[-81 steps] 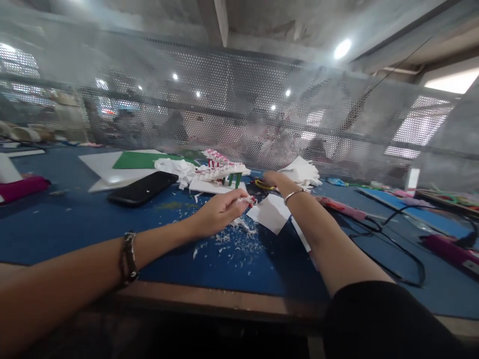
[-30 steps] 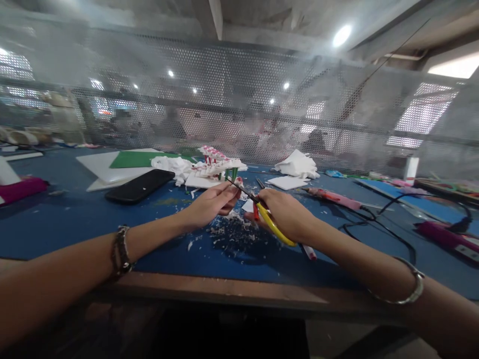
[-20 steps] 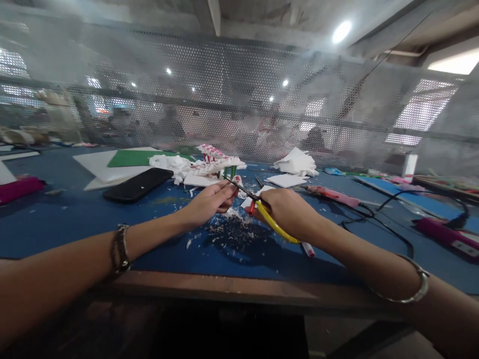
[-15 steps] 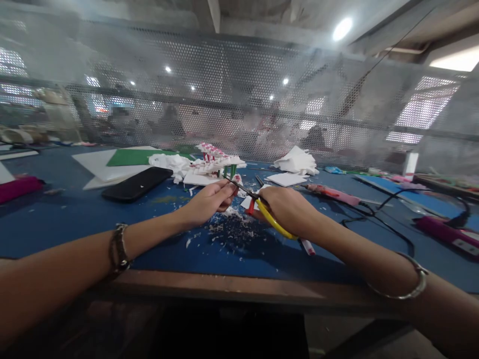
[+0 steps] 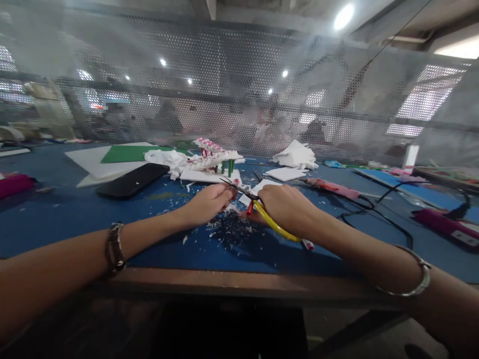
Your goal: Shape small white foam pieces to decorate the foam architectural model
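My right hand (image 5: 288, 208) grips yellow-handled scissors (image 5: 258, 209), whose dark blades point left toward my left hand (image 5: 207, 203). The left hand's fingers are pinched on a small piece at the blade tips; I cannot make out what it is. White shavings (image 5: 232, 229) lie scattered on the blue table (image 5: 60, 214) below both hands. Just beyond the hands stands a small white, pink and green model (image 5: 213, 159) on a white base.
A black phone (image 5: 132, 180) lies at left beside white and green sheets (image 5: 108, 157). White paper pieces (image 5: 295, 157) sit at the back. A pink glue gun (image 5: 329, 187) with black cord (image 5: 385, 219) lies right. A perforated metal screen (image 5: 239, 99) walls the table's far side.
My right hand reached to the far table, then came back holding the scissors. Since a second ago both hands stay close together; the view has tilted slightly and the blades shifted a little.
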Demonstrator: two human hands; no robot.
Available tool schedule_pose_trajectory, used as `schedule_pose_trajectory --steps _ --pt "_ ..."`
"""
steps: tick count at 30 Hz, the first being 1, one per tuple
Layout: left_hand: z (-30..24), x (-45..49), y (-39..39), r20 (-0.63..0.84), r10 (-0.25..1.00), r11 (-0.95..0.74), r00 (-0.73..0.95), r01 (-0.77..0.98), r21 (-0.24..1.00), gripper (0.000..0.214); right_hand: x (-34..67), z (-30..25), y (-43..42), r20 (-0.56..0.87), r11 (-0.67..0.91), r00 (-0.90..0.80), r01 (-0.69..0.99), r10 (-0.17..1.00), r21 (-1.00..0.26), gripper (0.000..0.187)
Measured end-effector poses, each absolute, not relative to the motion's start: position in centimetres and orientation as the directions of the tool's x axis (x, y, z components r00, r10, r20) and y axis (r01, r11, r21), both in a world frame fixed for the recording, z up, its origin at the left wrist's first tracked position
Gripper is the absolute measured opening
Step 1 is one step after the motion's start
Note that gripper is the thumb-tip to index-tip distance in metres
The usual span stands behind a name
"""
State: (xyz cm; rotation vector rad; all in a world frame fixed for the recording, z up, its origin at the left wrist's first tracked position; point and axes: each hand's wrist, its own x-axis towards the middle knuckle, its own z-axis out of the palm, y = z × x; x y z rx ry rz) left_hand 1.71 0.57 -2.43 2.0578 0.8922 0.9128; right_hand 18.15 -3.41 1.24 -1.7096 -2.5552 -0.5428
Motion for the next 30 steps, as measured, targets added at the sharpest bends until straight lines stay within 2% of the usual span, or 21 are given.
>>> schedule_pose_trajectory --steps 6,10,15,18,23,30 --pt "-2.5 1.6 0.7 0.325 0.79 -0.548 0.52 0.361 0.754 0.02 18.1 1.5 -3.4 0.163 0.328 -0.399 0.881 0.902 0.342 0.039" --pt "-2.3 1.5 0.7 0.366 0.779 -0.601 0.509 0.443 0.665 0.022 18.2 1.4 -3.5 0.19 0.343 -0.415 0.883 0.89 0.321 0.051" --pt "-2.0 1.5 0.6 0.391 0.723 -0.682 0.569 0.499 0.535 0.022 18.3 0.8 -3.7 0.141 0.442 -0.484 0.861 0.863 0.25 0.074" --pt "-2.0 1.6 0.5 0.396 0.7 -0.706 0.594 0.49 0.512 0.022 18.1 0.6 -3.6 0.147 0.431 -0.466 0.875 0.872 0.22 0.074" --pt "-2.3 1.6 0.5 0.338 0.733 -0.673 0.59 0.556 0.488 0.023 17.6 0.7 -3.5 0.172 0.321 -0.377 0.904 0.91 0.281 0.067" --pt "-2.4 1.9 0.9 0.3 0.759 -0.64 0.578 0.576 0.509 0.027 17.4 0.5 -3.2 0.122 0.311 -0.349 0.916 0.929 0.254 0.072"
